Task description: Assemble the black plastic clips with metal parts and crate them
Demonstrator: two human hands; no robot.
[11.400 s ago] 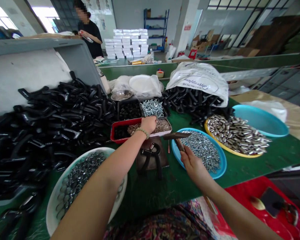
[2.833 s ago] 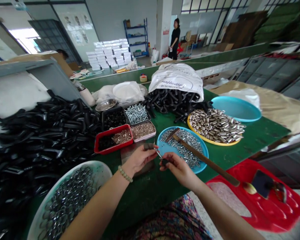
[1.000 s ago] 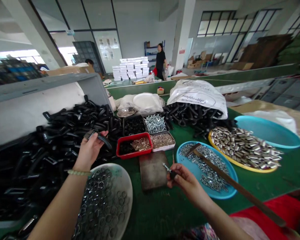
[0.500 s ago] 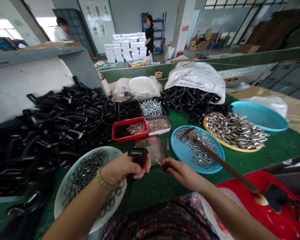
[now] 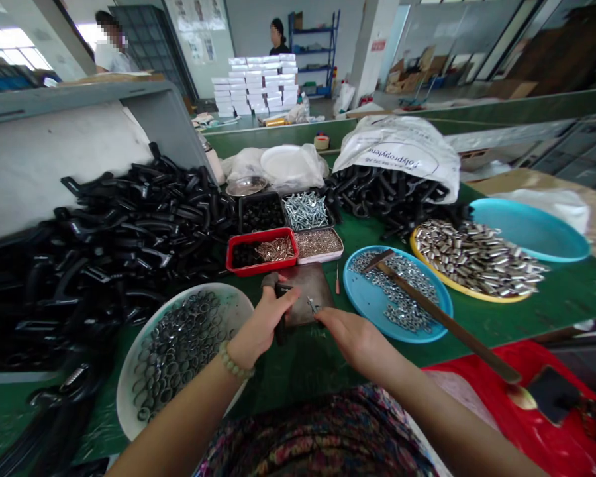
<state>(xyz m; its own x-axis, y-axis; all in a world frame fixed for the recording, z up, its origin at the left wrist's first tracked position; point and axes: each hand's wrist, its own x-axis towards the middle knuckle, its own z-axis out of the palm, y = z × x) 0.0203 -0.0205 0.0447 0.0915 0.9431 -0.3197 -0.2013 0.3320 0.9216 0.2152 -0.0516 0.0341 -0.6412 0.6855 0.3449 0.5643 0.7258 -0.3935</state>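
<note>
My left hand point(image 5: 265, 318) is closed around a black plastic handle-like part point(image 5: 281, 289), held upright at the left side of a flat metal plate point(image 5: 322, 281). My right hand point(image 5: 345, 328) pinches a small silver screw point(image 5: 312, 305), whose tip points up and left over the plate. The fingers of my right hand hide whatever else may be in that grip. A small gap separates the two hands. Left of my left wrist stands a white basin point(image 5: 124, 391) of metal rings point(image 5: 179, 358).
Black parts point(image 5: 144, 225) are heaped at left. A red tray point(image 5: 238, 269) and a box of small rivets point(image 5: 319, 243) stand ahead. At right, a hammer point(image 5: 437, 311) lies across a blue plate point(image 5: 350, 295) of nuts, near a yellow-rimmed tray point(image 5: 457, 286). Two people are in the background.
My left hand has turned the black part and brought it over the metal plate's left side. The right hand has shifted slightly, with the screw still in its fingers. The view has tilted a little.
</note>
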